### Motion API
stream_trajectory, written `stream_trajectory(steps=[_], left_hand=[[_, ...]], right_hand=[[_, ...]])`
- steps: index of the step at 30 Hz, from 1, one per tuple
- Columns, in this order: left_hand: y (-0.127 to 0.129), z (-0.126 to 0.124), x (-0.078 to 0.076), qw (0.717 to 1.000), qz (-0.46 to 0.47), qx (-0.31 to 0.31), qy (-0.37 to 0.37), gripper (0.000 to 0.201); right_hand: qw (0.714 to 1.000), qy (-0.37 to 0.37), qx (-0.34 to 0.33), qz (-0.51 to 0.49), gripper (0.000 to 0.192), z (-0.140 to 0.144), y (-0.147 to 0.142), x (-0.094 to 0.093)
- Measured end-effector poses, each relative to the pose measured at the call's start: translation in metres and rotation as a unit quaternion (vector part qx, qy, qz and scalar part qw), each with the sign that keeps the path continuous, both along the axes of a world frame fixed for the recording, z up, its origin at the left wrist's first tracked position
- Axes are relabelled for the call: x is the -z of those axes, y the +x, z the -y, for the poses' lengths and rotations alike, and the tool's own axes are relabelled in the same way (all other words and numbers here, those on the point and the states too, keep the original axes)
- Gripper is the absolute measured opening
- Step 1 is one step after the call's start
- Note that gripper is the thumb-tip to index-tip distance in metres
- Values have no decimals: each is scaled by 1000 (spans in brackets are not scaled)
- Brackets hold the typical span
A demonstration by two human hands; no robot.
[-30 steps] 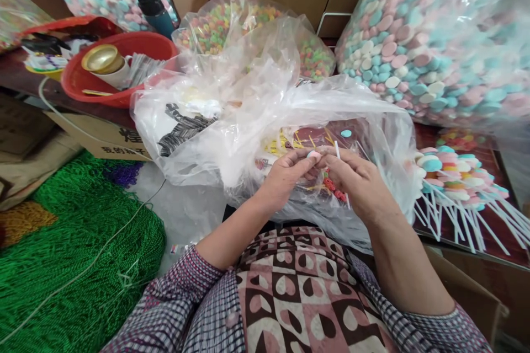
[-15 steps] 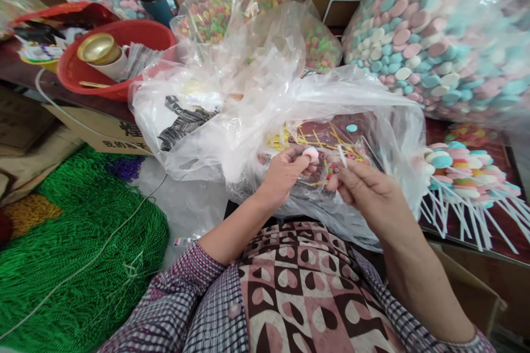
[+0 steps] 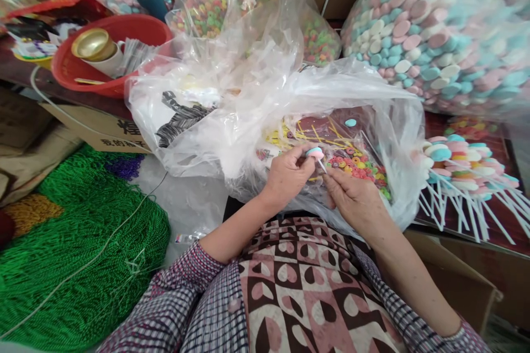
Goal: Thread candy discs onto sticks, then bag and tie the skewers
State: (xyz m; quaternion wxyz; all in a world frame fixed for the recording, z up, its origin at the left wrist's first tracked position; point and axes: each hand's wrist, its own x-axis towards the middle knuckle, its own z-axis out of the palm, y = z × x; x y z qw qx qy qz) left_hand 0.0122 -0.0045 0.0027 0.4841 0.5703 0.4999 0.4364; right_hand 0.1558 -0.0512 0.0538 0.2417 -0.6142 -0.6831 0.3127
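Between the thumb and fingers of my left hand is a small pink, white and blue marshmallow. My right hand pinches a white lollipop stick, whose tip meets the underside of the marshmallow; how deep it goes in I cannot tell. Beneath both hands lies a clear plastic bag, spread open. Ring-shaped gummy candies and yellow sticks show inside its opening, with a single blue marshmallow farther back.
On the right sit finished-looking marshmallow sticks in a pile. Behind them stands a big bag of marshmallows. A red basin holds a gold bowl. Green cords hang at the left; bagged gummies stand at the back.
My right hand has moved left and down, bringing the stick from upright and apart to touching the marshmallow. More of the gummy rings now show. My left hand stays nearly in place.
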Motion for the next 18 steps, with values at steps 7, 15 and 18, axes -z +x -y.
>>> stream_trajectory(steps=[7, 15, 18], left_hand=[[-1, 7, 2, 962, -166, 16, 214, 27], [-7, 0, -2, 972, -161, -5, 172, 23], [-7, 0, 0, 958, -190, -2, 214, 25]], right_hand=[[996, -38, 37, -69, 34, 0, -4, 6], [977, -143, 35, -156, 33, 17, 7, 5], [973, -158, 61, -160, 32, 33, 16, 3]])
